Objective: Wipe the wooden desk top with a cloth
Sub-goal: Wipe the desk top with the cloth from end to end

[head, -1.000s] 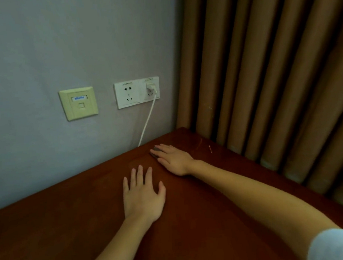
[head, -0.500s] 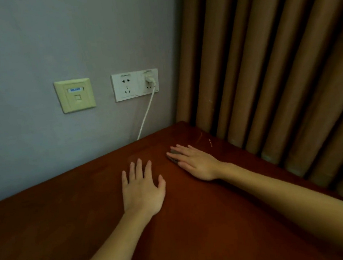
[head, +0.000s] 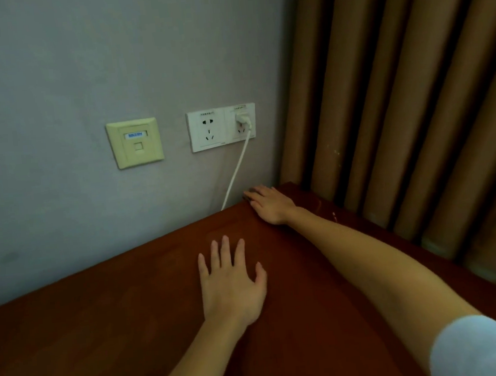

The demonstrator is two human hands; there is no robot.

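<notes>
Dark grey cloth (head: 248, 195): only a sliver shows at 11 o'clock of the right hand (head: 272, 205); the rest lies hidden under the palm and fingers, shape not readable.

Thin white power cable (head: 235, 175): lower end passes out of sight behind the far edge of the reddish-brown wooden desk top (head: 132, 318).

Desk top: cut off by the frame at 6, 8 and 4 o'clock.

Cream square wall plate (head: 135, 143): blue label text too blurred to read.

Pale sleeve (head: 479, 347): cropped at the 5 o'clock corner.

Tan pleated curtain (head: 411, 83): hem partly hidden behind the desk.
</notes>
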